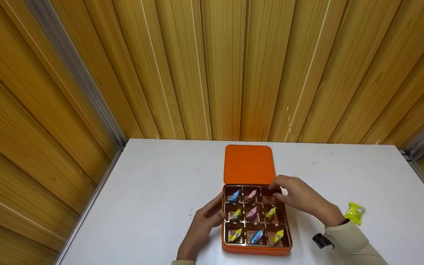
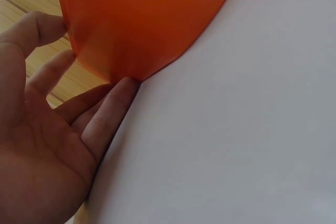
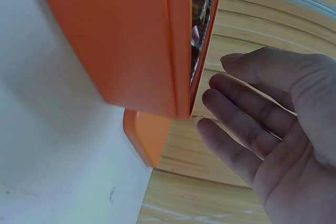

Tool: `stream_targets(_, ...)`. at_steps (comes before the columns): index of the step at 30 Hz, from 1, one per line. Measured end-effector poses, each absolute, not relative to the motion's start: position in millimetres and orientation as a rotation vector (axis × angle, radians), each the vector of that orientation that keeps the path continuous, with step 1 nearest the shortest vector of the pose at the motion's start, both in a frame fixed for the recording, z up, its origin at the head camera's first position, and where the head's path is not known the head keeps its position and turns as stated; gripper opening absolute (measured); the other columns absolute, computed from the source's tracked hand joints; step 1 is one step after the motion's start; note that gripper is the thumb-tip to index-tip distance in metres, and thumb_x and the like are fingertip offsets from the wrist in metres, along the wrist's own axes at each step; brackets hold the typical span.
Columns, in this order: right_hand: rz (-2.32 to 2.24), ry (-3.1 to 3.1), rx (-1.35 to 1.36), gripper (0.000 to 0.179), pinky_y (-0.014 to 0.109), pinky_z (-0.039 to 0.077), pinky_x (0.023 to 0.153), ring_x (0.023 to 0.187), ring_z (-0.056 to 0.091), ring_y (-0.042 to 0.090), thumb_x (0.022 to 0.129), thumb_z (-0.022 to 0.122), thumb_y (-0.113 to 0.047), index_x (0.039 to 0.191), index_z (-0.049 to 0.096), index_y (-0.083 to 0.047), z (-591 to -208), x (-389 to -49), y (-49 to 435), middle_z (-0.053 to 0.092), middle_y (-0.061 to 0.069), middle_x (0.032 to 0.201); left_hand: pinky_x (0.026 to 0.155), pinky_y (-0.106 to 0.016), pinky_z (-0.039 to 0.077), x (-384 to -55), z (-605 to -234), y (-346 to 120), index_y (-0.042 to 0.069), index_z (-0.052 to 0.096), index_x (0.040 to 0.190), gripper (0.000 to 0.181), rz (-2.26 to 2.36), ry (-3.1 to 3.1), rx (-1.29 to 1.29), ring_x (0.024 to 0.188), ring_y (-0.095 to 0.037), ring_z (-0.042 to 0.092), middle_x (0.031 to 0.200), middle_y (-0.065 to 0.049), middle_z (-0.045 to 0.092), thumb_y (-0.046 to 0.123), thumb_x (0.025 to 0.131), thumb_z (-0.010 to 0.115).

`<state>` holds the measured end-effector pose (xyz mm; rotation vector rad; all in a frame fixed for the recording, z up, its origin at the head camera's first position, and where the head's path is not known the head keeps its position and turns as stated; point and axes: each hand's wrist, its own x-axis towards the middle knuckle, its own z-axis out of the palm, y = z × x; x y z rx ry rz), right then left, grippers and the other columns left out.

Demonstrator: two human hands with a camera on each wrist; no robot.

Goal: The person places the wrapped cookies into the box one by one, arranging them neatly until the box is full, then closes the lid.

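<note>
An orange tin box [image 1: 260, 251] lies open on the table, its brown insert divided into several compartments. Most of them hold one small wrapped candy: blue [image 1: 257, 236], pink [image 1: 251, 213] or yellow-green [image 1: 279, 236]. No candy shows in the far-right compartment [image 1: 269, 199], which fingers partly cover. My left hand [image 1: 204, 221] touches the box's left side with fairly straight fingers; the left wrist view shows its fingertips on the orange wall [image 2: 142, 24]. Over the far-right corner hovers my right hand [image 1: 300, 193], fingers loosely bent and nothing between them in the right wrist view.
Beyond the box lies its orange lid [image 1: 249, 163], flat against the far edge. A yellow-green wrapped candy [image 1: 354, 212] rests on the white table [image 1: 160, 206] to the right, near the right sleeve. Wood-patterned walls [image 1: 223, 73] enclose the back and sides.
</note>
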<state>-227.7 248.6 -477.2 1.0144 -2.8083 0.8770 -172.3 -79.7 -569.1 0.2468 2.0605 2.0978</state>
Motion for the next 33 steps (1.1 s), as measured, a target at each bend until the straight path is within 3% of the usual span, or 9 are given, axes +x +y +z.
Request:
stream_targets(20,0.856,-2.836,0.781,0.022,0.052,0.059,0.085,0.099,0.071,0.035,0.089,0.082,0.001,0.108,0.074,-0.007,-488.1,-206.8,299.2,0.074,0.004,0.107,0.096,-0.040,0.057,-172.7,-572.2,-79.7,0.030,0.051,0.160,0.060,2.059,2.067,0.223,0.137,-0.028,0.057,0.155,-0.005,0.056,0.020,0.103,0.067)
stream_targets(27,0.847,-2.819,0.681,0.024,0.048,0.060,0.083,0.099,0.071,0.032,0.087,0.084,0.001,0.108,0.074,-0.007,-492.8,-200.9,313.7,0.073,0.001,0.106,0.099,-0.039,0.055,-173.3,-573.5,-78.3,0.029,0.050,0.160,0.061,2.063,2.065,0.235,0.140,-0.027,0.054,0.157,-0.005,0.055,0.019,0.103,0.067)
stream_targets(33,0.829,-2.721,0.616,0.027,0.043,0.061,0.080,0.095,0.072,0.029,0.083,0.087,0.003,0.104,0.075,-0.008,-498.5,-195.9,324.1,0.073,-0.001,0.102,0.094,-0.039,0.058,-174.1,-571.1,-78.8,0.029,0.052,0.159,0.059,2.094,2.036,0.223,0.138,-0.027,0.057,0.155,-0.006,0.057,0.017,0.103,0.067)
